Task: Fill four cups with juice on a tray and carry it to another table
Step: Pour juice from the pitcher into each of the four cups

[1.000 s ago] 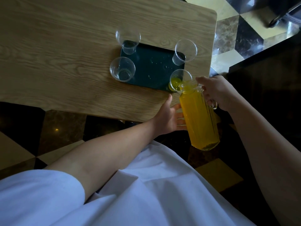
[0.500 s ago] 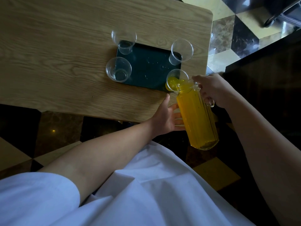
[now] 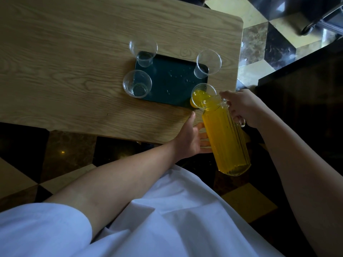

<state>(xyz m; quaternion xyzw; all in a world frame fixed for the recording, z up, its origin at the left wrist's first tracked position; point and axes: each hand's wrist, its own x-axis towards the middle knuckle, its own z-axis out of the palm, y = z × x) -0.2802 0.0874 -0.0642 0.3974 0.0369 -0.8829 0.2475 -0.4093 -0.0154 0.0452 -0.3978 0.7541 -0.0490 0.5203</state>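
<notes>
Café or hotel lounge; polished checkered marble floor (image 3: 259,39); wood-laminate table (image 3: 65,62)

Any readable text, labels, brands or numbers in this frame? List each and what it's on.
None readable. The jug, the four cups, e.g. the one being filled, the tray and the table show no print, label or number in the head view.

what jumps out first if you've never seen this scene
The tall ribbed glass pitcher of bright orange juice stands out first, tilted at the wooden table's near right corner, its handle gripped by the right hand and its side steadied by the left hand. Juice is in the near-right clear plastic cup on the dark green rectangular tray; the other three clear cups look empty.
</notes>
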